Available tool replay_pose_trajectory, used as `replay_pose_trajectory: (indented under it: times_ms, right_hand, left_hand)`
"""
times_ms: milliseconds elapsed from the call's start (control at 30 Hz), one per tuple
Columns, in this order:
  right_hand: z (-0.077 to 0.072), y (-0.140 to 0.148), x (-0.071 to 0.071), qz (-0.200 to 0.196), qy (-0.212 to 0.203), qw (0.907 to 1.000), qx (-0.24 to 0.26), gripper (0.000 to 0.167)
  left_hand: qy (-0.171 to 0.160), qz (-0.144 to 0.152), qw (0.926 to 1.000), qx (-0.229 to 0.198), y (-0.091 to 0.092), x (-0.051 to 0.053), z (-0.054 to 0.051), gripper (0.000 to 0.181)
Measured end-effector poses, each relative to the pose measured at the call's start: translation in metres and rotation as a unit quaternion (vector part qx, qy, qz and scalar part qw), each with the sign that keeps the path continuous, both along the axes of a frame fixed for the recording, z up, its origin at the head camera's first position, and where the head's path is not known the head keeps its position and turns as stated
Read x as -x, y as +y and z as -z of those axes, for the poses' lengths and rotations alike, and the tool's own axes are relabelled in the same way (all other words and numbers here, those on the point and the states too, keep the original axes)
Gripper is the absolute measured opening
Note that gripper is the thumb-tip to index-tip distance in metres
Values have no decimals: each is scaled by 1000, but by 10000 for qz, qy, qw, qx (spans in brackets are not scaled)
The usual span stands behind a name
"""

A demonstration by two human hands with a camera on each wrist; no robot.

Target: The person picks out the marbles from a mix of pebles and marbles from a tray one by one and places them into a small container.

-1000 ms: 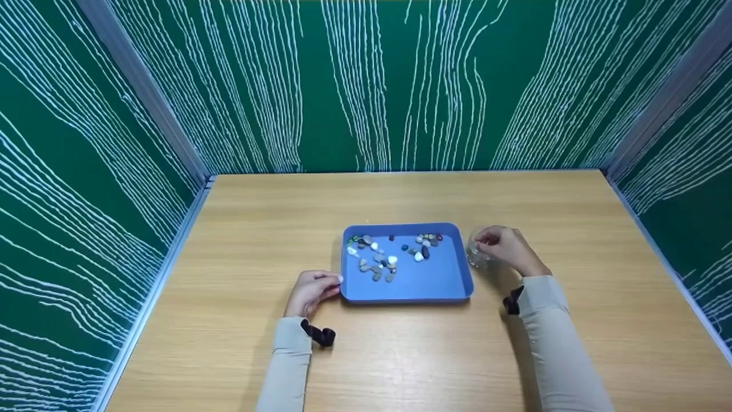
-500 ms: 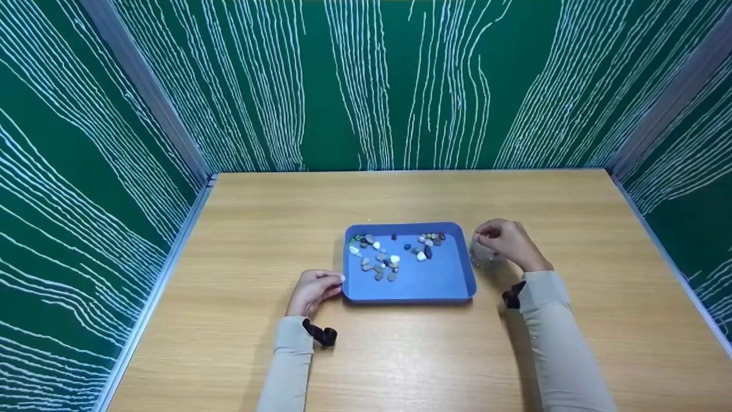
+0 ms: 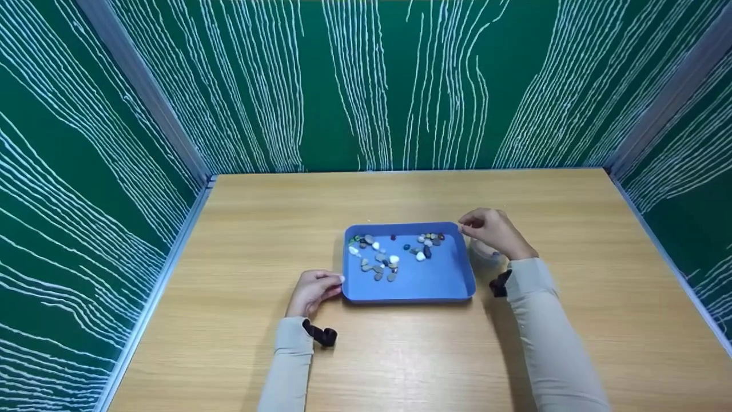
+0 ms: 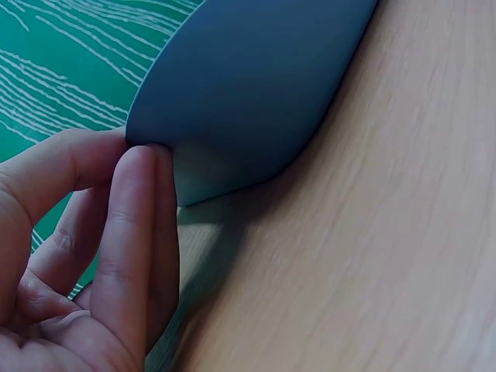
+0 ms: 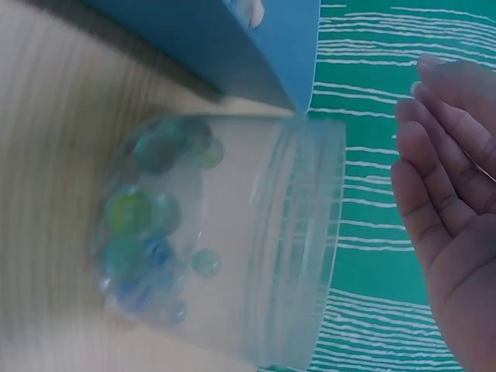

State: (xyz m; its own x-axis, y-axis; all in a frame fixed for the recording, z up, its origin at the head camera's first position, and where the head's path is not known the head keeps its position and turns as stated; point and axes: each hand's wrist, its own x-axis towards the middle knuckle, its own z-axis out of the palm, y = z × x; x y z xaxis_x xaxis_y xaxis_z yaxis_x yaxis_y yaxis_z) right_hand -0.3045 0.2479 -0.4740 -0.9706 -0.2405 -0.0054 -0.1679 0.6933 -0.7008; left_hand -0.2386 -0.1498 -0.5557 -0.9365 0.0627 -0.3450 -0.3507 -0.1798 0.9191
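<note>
My left hand (image 3: pixel 313 292) pinches the left rim of a blue rectangular tray (image 3: pixel 426 286); in the left wrist view, the thumb and fingers (image 4: pixel 133 194) meet at the tray's edge (image 4: pixel 248 85). Small pebbles (image 3: pixel 377 268) in grey, white and dark tones lie in the tray, with a few coloured marbles or glass pieces (image 3: pixel 406 247) among them. My right hand (image 3: pixel 493 232) hovers near the tray's back right corner, its fingers loosely bent and nothing visible between them. Below it, a clear jar (image 5: pixel 232 232) without a lid holds several green and blue marbles (image 5: pixel 128 209).
The tray and jar stand on a light wooden table (image 3: pixel 257 229). Green panels (image 3: pixel 320 86) with white wavy lines rise at the back and both sides. A dark strap (image 3: pixel 320 333) hangs at the left cuff.
My right hand has moved from over the jar's mouth, up and left toward the tray's back right corner. The left hand keeps its hold on the tray.
</note>
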Motion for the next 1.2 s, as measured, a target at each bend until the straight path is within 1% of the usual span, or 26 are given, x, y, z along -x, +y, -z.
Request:
replay_pose_trajectory:
  times_ms: [167, 267, 433, 500, 633, 767, 833, 1000, 1200]
  right_hand:
    - [-5, -13, 6, -169, -137, 9997, -58, 24]
    - [-7, -22, 9, -239, -226, 9994, -146, 25]
    - [-9, -39, 14, -367, -172, 9990, -203, 26]
    - [-9, -46, 17, -450, -142, 9987, -176, 25]
    - [-10, -62, 22, -571, -266, 9979, -158, 26]
    - [-9, -78, 27, -658, -402, 9969, -150, 26]
    - [-7, -85, 29, -722, -386, 9966, -108, 26]
    - [-4, -103, 34, -963, -178, 9952, -24, 26]
    - [-1, -123, 39, -1148, -239, 9931, -25, 27]
  left_hand:
    - [-1, -15, 10000, -10, 0, -1, 0, 12]
    - [-25, 4, 10000, -6, 0, -1, -1, 16]
    - [-77, 6, 10000, 32, 0, -2, -3, 21]
    - [-76, -3, 10000, 42, 0, -2, -3, 21]
    - [-74, -35, 10000, 35, 0, -2, -4, 17]
    - [-93, -31, 9999, 24, 1, -2, -5, 15]
    - [-93, -23, 10000, 21, 1, -2, -4, 18]
    - [-53, 2, 10000, 1, 0, -1, -4, 23]
    - [-51, 2, 10000, 34, 1, -1, -4, 23]
